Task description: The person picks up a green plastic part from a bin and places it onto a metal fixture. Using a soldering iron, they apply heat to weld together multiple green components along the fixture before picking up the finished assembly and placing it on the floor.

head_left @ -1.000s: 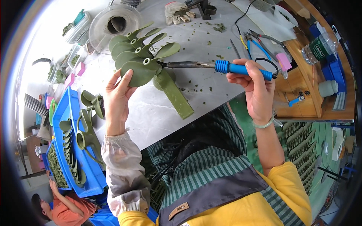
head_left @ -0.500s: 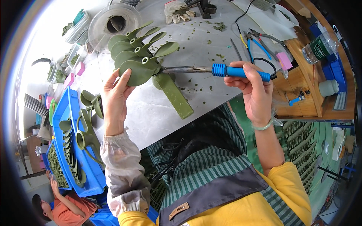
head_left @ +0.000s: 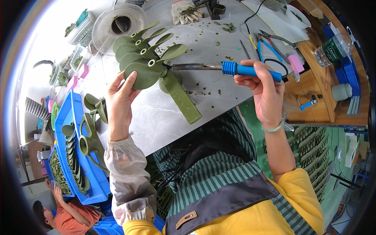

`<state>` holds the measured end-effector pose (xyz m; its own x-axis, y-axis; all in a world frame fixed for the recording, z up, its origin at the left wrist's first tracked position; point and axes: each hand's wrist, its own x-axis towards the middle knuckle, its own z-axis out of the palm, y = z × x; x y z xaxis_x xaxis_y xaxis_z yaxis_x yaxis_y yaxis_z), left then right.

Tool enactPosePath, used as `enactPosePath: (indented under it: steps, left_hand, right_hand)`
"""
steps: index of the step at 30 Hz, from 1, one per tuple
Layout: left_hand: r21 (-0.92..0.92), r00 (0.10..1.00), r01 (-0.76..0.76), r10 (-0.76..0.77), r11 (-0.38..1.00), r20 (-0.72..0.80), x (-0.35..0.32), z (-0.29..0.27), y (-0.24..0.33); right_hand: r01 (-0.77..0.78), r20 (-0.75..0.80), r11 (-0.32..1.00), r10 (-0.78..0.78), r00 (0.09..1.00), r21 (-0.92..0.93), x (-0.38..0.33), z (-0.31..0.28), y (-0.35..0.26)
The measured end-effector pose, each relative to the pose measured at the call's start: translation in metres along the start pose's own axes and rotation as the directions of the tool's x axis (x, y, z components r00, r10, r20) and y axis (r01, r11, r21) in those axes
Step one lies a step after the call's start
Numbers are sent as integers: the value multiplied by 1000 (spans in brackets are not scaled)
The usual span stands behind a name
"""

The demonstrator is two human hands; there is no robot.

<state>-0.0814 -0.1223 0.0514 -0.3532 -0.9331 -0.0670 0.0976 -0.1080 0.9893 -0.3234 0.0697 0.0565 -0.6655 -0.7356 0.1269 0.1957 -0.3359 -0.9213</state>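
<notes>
- Right hand [head_left: 266, 90]: closed on a soldering iron with ribbed blue handle and dull metal barrel [head_left: 227, 69]; long axis near level, tip pointing left.
- Left hand [head_left: 120, 100]: pinching a smooth, rounded blade of an olive-green propeller row [head_left: 131, 60], at the iron's tip; row's axis runs away, slightly left.
- Smooth grey counter [head_left: 141, 131]: beneath both, flake-strewn.
- Knitted off-white glove [head_left: 184, 12]: far side.

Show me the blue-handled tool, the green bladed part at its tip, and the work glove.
Blue-handled tool [head_left: 229, 68]: head view, on its ribbed collar.
Green bladed part [head_left: 145, 76]: head view, on a broad, rounded blade.
Work glove [head_left: 185, 14]: head view, near its middle.
</notes>
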Motion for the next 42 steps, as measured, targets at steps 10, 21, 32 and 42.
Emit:
enactPosePath:
  steps: [10, 21, 32, 42]
  left_hand:
    - [19, 1000, -3, 3, 1000, 5, 1, 0, 0]
    - [33, 1000, 1, -1, 999, 10, 2, -1, 0]
    - [38, 1000, 1, -1, 999, -2, 2, -1, 1]
    - [47, 1000, 4, -4, 999, -11, 3, -1, 1]
  right_hand:
    - [-30, 28, 1000, 30, 999, 7, -5, -1, -3]
    - [-34, -1, 999, 34, 999, 14, -7, 1, -4]
    - [-11, 12, 1000, 11, 1000, 7, 2, -1, 0]
    - [-1, 24, 1000, 0, 1000, 17, 0, -2, -1]
